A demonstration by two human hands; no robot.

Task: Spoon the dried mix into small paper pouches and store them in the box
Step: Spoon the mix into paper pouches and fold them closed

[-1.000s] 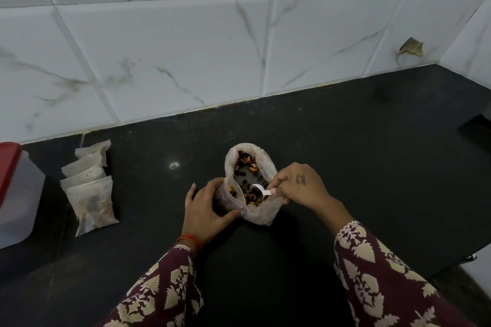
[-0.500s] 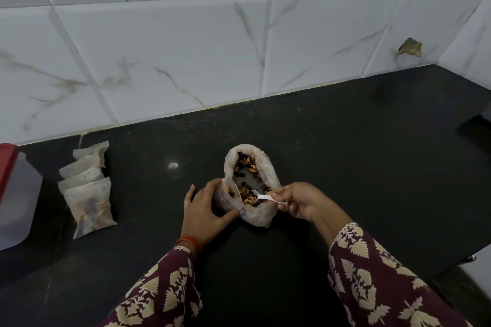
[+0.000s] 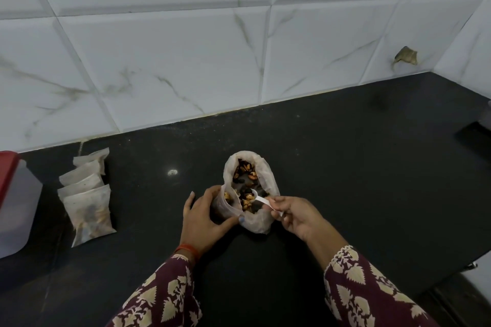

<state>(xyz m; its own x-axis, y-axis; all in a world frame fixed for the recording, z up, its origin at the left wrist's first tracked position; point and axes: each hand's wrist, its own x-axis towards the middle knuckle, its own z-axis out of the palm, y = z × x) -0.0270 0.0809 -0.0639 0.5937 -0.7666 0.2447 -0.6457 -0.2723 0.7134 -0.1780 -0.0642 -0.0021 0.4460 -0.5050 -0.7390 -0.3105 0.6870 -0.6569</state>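
An open white bag (image 3: 268, 180) of brown and black dried mix stands on the black counter. My left hand (image 3: 206, 216) holds a small paper pouch (image 3: 225, 203) open against the bag's left rim, thumb across its front. My right hand (image 3: 297, 216) pinches the handle of a small white spoon (image 3: 259, 198), whose bowl sits in the mix near the pouch's mouth. Several filled pouches (image 3: 86, 194) lie in an overlapping row at the left. The translucent box with a red lid (image 3: 16, 207) stands at the far left edge, partly cut off.
The black counter (image 3: 345, 167) runs back to a white marbled tile wall. A dark recessed edge (image 3: 475, 133) shows at the far right. A small brown scrap (image 3: 405, 56) clings to the wall in the right corner.
My right hand has turned and drawn back toward me, lowering the spoon's bowl into the mix beside the pouch. My left hand has kept its hold on the pouch.
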